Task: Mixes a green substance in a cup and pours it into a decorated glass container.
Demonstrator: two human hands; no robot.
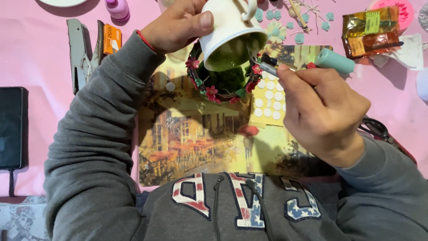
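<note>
A: What have your hands got hold of?

B: Your left hand (176,24) is wrapped around a white cup (229,33), thumb pressed flat on its side, fingers closed around the far side. You hold it tipped so the mouth faces down and toward you, with green stuff showing inside.

A: And where does the cup sit?

B: It hangs at the far middle of the scene, right above a round pot (223,82) rimmed with small red flowers and green filling; the cup's lip overlaps the pot's far edge.

A: The other hand?

B: Your right hand (323,111) is curled shut on a tool with a teal handle (334,61), its dark tip reaching into the cup's mouth.

A: What's underneath?

B: A placemat with a painted street scene (191,143) on the pink tablecloth (35,58). A sheet of white round stickers (269,100) lies just right of the pot. At the left lie a metal stapler (78,53) and a dark phone (10,127).
</note>
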